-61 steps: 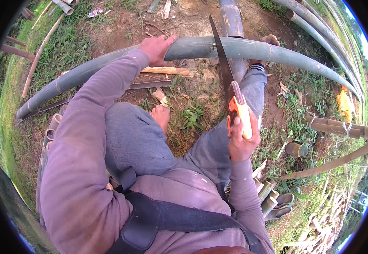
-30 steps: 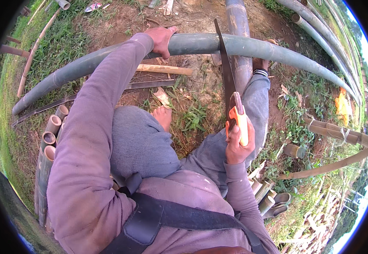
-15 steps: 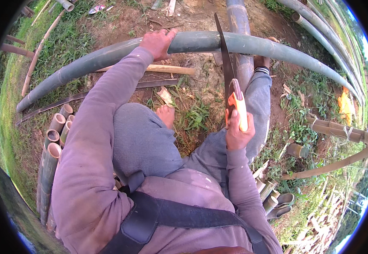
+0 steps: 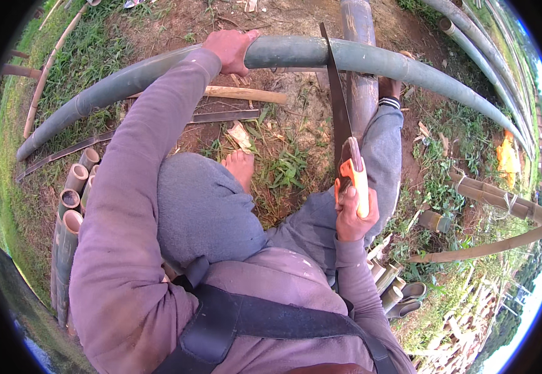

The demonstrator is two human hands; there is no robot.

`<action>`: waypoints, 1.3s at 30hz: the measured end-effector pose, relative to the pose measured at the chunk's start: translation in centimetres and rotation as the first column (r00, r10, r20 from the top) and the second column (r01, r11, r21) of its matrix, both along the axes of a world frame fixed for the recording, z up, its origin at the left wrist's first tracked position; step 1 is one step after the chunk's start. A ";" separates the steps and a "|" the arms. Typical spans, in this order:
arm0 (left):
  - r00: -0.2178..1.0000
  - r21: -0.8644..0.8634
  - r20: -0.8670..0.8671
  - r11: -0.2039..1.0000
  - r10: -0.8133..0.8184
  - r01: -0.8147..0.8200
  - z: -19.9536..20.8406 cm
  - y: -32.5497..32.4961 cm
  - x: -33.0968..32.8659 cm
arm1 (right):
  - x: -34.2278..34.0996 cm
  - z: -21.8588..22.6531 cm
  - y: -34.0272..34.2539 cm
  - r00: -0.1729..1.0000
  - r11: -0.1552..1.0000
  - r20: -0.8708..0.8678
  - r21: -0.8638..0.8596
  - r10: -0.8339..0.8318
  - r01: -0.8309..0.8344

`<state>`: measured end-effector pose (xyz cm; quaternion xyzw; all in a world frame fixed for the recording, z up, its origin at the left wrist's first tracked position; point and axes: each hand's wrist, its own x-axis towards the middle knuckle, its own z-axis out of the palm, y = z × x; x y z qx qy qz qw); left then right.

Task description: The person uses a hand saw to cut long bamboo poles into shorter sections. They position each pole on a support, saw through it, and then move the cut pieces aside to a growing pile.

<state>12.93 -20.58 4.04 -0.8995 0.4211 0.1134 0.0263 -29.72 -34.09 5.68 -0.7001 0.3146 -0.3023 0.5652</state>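
A long green bamboo pole (image 4: pixel 289 52) lies crosswise in front of me, resting over a thicker bamboo log (image 4: pixel 362 103) that runs away from me. My left hand (image 4: pixel 229 50) is wrapped over the pole, left of the saw. In my right hand (image 4: pixel 356 213) is the orange handle of a handsaw (image 4: pixel 339 93), gripped closed. The saw's dark blade stands across the pole just left of the log, its tip reaching past the far side. My right foot (image 4: pixel 390 87) is by the log, under the pole; my bare left foot (image 4: pixel 239 168) rests on the ground.
Cut bamboo tubes (image 4: pixel 69 221) stand bundled at my left, and more short pieces (image 4: pixel 390 287) lie at lower right near dark boots (image 4: pixel 408 299). A split bamboo strip (image 4: pixel 246 94) and a long dark flat strip (image 4: pixel 224 116) lie below the pole. Long poles (image 4: pixel 476 53) lie at far right.
My right hand has drawn the saw back toward me, so less of the blade extends beyond the pole. My left hand stays on the pole. The whole view has shifted slightly.
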 end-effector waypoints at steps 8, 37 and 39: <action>0.999 -0.018 0.026 0.999 -0.034 0.034 0.4 -1.2 1.2 | 15.2 -0.4 -6.0 0.998 0.998 0.066 -0.060 0.017 -0.013; 1.000 -0.019 0.015 1.000 -0.011 0.012 0.6 -0.6 0.6 | 14.9 0.2 -5.0 0.999 0.985 -0.044 -0.169 0.020 -0.027; 1.000 -0.021 0.010 0.999 0.028 -0.028 0.3 0.2 1.0 | 7.8 1.2 -2.5 0.995 0.993 -0.098 -0.107 0.036 -0.047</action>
